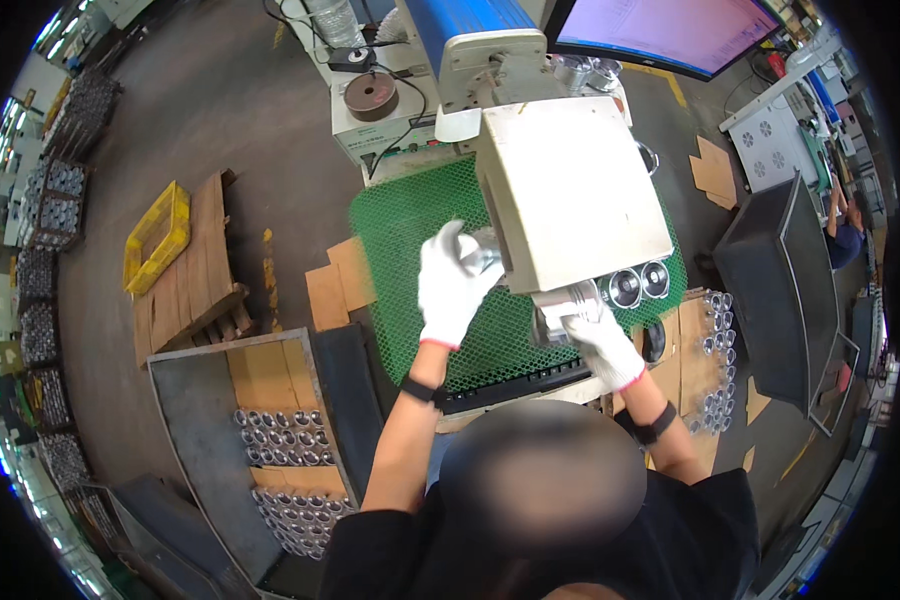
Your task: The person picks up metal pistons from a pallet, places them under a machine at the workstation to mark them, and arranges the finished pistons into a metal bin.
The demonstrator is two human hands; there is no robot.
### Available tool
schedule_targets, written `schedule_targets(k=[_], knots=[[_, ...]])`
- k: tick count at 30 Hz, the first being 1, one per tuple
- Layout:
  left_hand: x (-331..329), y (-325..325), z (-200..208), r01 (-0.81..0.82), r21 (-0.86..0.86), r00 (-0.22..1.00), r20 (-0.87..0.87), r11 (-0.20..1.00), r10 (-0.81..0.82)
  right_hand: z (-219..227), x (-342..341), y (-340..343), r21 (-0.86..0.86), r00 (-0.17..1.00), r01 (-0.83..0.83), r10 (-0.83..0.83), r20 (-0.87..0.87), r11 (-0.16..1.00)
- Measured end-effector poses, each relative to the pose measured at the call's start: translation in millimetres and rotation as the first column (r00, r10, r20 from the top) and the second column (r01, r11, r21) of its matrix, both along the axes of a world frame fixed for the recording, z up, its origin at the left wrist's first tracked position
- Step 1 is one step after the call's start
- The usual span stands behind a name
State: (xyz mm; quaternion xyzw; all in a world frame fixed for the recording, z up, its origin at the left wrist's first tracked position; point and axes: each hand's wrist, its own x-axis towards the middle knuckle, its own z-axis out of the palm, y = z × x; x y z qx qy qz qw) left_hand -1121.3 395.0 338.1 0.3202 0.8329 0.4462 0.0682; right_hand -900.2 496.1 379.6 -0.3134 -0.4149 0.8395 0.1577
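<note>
My left hand (450,285), in a white glove, is closed round a silver cylindrical metal part (484,254) at the left side of the white machine head (575,195). That part's far end is hidden behind the housing. In front of the housing, my right hand (600,342), also gloved, grips a silver piston (568,302) with grooves near its top. Two more pistons (640,285) stand side by side just right of it, showing their round ends. Everything here is above a green perforated mat (425,220) on the workbench.
A blue machine column (470,18) and a monitor (670,30) rise beyond the mat. At left, a grey metal bin (195,400) holds rows of pistons; farther off, a yellow crate (160,238) rests on a wooden pallet. More pistons (718,350) sit on cardboard at right. A co-worker (846,235) is far right.
</note>
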Motion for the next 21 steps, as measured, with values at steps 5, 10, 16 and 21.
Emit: schedule_targets(k=[5, 10, 16, 21], knots=[[30, -135, 8, -0.216, -0.046, 0.96, 0.172, 0.975, 0.221, -52, -82, 42, 0.795, 0.81, -0.586, 0.12, 0.574, 0.158], [83, -257, -33, -0.318, -0.271, 0.837, 0.37, 0.909, 0.403, -104, -115, 57, 0.748, 0.903, -0.366, 0.407, 0.14, 0.554], [140, -347, -76, -0.59, -0.265, 0.421, 0.705, 0.763, 0.571, -55, -152, 31, 0.619, 0.614, -0.784, 0.083, 0.785, -0.044], [140, -333, -66, -0.567, -0.254, 0.537, 0.607, 0.784, 0.586, -71, -158, 33, 0.843, 0.851, -0.512, 0.034, 0.524, -0.165]])
